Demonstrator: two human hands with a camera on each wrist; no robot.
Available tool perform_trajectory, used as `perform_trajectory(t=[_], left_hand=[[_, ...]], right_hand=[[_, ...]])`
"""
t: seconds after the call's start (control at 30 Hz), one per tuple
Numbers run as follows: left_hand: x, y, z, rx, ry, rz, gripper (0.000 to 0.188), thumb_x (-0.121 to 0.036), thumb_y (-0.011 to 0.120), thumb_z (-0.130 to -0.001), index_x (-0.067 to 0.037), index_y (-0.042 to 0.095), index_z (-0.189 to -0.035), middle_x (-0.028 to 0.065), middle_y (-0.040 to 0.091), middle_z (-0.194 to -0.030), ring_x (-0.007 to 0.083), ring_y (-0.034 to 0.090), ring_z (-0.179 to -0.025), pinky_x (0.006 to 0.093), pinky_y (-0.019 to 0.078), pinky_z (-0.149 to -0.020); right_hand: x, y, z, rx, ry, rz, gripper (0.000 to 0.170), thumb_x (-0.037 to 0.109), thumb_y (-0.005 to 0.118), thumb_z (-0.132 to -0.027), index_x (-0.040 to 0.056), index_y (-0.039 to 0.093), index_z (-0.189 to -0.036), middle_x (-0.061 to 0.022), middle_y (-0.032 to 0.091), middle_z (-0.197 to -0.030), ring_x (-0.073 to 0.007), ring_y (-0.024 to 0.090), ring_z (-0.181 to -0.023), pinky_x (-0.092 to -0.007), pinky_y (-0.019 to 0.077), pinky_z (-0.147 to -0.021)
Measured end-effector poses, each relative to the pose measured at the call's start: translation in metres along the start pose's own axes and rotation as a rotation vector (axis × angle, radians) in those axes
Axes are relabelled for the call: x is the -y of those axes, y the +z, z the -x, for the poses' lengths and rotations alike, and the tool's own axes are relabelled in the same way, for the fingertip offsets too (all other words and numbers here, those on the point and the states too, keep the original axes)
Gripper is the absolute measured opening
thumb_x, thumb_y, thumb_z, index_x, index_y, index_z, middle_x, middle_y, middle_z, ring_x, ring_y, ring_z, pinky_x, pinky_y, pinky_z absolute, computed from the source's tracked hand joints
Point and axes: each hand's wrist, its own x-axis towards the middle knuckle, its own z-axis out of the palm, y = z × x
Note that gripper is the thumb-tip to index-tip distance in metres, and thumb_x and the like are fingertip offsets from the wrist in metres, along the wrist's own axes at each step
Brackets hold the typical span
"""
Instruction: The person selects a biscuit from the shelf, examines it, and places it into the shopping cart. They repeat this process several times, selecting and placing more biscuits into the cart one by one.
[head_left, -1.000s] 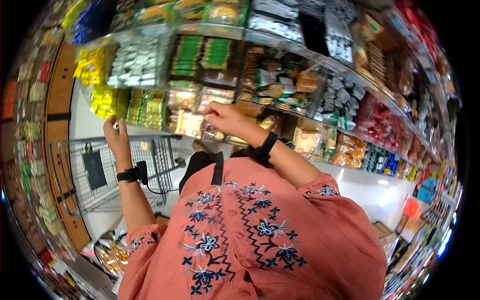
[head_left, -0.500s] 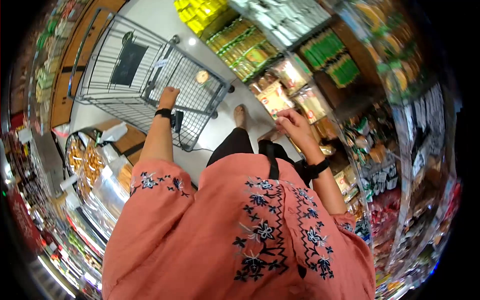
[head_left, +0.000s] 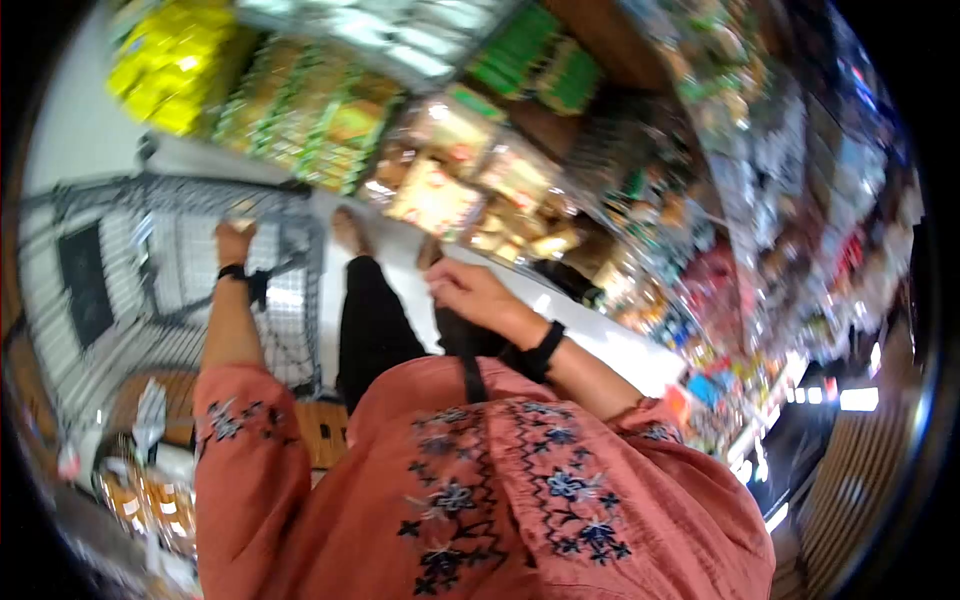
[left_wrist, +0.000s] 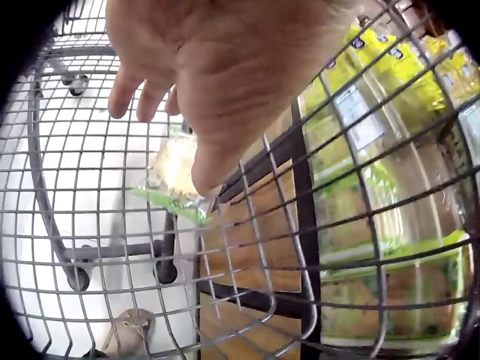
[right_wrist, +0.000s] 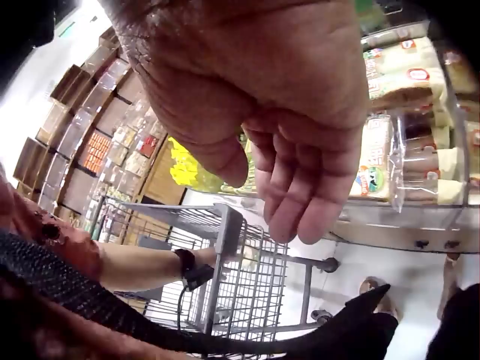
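My left hand (head_left: 235, 242) reaches down inside a grey wire shopping cart (head_left: 300, 230). In the left wrist view its fingers hang loosely, and the thumb overlaps a small clear packet (left_wrist: 178, 169) with a green edge and pale contents. That packet lies in the cart basket, partly behind the hand. My right hand (head_left: 465, 290) hovers in front of my body, beside the shelf. Seen from the right wrist, its fingers (right_wrist: 304, 187) are relaxed and slightly bent, with nothing between them.
Shelves hold yellow packs (head_left: 175, 70), green-trimmed packets (head_left: 305, 110) and bread-like packages (head_left: 435, 200) ahead and to the right. A display of bagged goods (head_left: 150, 500) stands at lower left. My feet (head_left: 350, 230) are between the cart and the shelf, on pale floor.
The head view swings from the shelves to the cart and back partly toward the shelves. My left hand has come lower into the cart, over the packet; the right hand stays loosely raised.
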Motion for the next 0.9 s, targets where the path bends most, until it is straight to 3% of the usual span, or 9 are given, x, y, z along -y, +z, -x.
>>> perform_trajectory(t=[0.2, 0.23, 0.37, 0.47, 0.57, 0.63, 0.77, 0.8, 0.9], left_hand=[[0.019, 0.040, -0.037, -0.081, 0.421, -0.294, 0.044, -0.032, 0.077, -0.081, -0.010, 0.065, -0.117, 0.0085, 0.068, -0.123, 0.0265, 0.059, -0.122, 0.0399, 0.0467, -0.103], [0.011, 0.029, -0.032, -0.081, 0.367, -0.397, 0.041, -0.032, 0.075, -0.084, -0.011, 0.065, -0.117, 0.0066, 0.068, -0.122, 0.0256, 0.058, -0.123, 0.0392, 0.0470, -0.103], [0.064, 0.050, -0.072, -0.349, 0.794, -0.779, 0.056, -0.052, 0.064, -0.089, -0.011, 0.053, -0.125, 0.0139, 0.073, -0.101, 0.0331, 0.072, -0.087, 0.0463, 0.0586, -0.078], [-0.009, -0.003, -0.028, -0.075, -0.001, -0.375, 0.065, -0.064, 0.068, -0.081, -0.008, 0.059, -0.113, 0.0148, 0.073, -0.099, 0.0330, 0.072, -0.089, 0.0479, 0.0587, -0.077], [0.027, 0.011, -0.046, -0.086, 0.282, -0.520, 0.064, -0.063, 0.073, -0.078, -0.010, 0.069, -0.115, 0.0187, 0.071, -0.110, 0.0361, 0.067, -0.100, 0.0519, 0.0552, -0.086], [0.031, 0.008, -0.047, 0.046, 0.162, -0.259, 0.048, -0.048, 0.074, -0.085, -0.012, 0.070, -0.118, 0.0198, 0.068, -0.117, 0.0393, 0.062, -0.109, 0.0515, 0.0482, -0.098], [0.019, 0.002, -0.009, -0.200, 0.330, 0.161, 0.046, -0.030, 0.075, -0.088, 0.002, 0.065, -0.119, 0.0195, 0.069, -0.103, 0.0277, 0.068, -0.089, 0.0403, 0.0549, -0.070], [0.014, -0.004, -0.009, 0.027, -0.154, 0.218, 0.047, -0.026, 0.076, -0.085, 0.008, 0.061, -0.115, 0.0173, 0.067, -0.094, 0.0204, 0.064, -0.069, 0.0355, 0.0485, -0.052], [-0.028, -0.049, 0.042, 0.170, -0.389, 0.371, 0.043, -0.034, 0.073, -0.082, 0.002, 0.061, -0.103, 0.0083, 0.060, -0.076, 0.0161, 0.052, -0.055, 0.0340, 0.0385, -0.045]], right_hand=[[-0.023, 0.002, 0.008, -0.155, 0.045, -0.059, 0.016, 0.014, 0.062, -0.094, 0.0006, 0.062, -0.103, -0.0017, 0.060, -0.072, -0.0101, 0.056, -0.067, -0.0278, 0.0483, -0.063], [-0.011, -0.003, 0.011, -0.077, 0.179, -0.066, 0.017, 0.008, 0.059, -0.096, 0.0018, 0.061, -0.112, -0.0003, 0.064, -0.091, -0.0075, 0.058, -0.086, -0.0237, 0.0492, -0.080], [-0.021, -0.004, 0.016, -0.097, 0.139, -0.100, 0.012, 0.010, 0.057, -0.100, 0.0038, 0.060, -0.110, 0.0021, 0.059, -0.083, -0.0070, 0.056, -0.078, -0.0249, 0.0493, -0.073], [-0.030, -0.010, 0.019, -0.085, 0.105, -0.088, 0.014, 0.013, 0.057, -0.101, 0.0025, 0.059, -0.110, 0.0008, 0.059, -0.082, -0.0070, 0.056, -0.078, -0.0252, 0.0493, -0.073], [-0.042, -0.013, 0.023, -0.103, 0.090, -0.068, 0.015, 0.013, 0.058, -0.100, 0.0022, 0.059, -0.110, 0.0008, 0.059, -0.083, -0.0072, 0.056, -0.078, -0.0252, 0.0491, -0.073], [-0.051, -0.013, 0.027, -0.126, 0.074, -0.103, 0.014, 0.014, 0.058, -0.099, 0.0026, 0.059, -0.106, -0.0002, 0.059, -0.080, -0.0082, 0.055, -0.076, -0.0260, 0.0485, -0.070], [-0.073, -0.016, 0.031, -0.107, -0.007, -0.103, 0.013, 0.016, 0.059, -0.096, 0.0032, 0.060, -0.102, -0.0031, 0.060, -0.076, -0.0115, 0.056, -0.070, -0.0288, 0.0479, -0.065], [-0.074, -0.017, 0.033, -0.098, -0.023, -0.096, 0.014, 0.016, 0.059, -0.096, 0.0031, 0.060, -0.102, -0.0039, 0.061, -0.076, -0.0122, 0.057, -0.070, -0.0292, 0.0481, -0.065], [-0.073, -0.029, 0.044, -0.078, -0.062, -0.030, 0.016, 0.016, 0.060, -0.096, 0.0027, 0.061, -0.104, -0.0025, 0.062, -0.078, -0.0108, 0.058, -0.072, -0.0281, 0.0493, -0.067]])
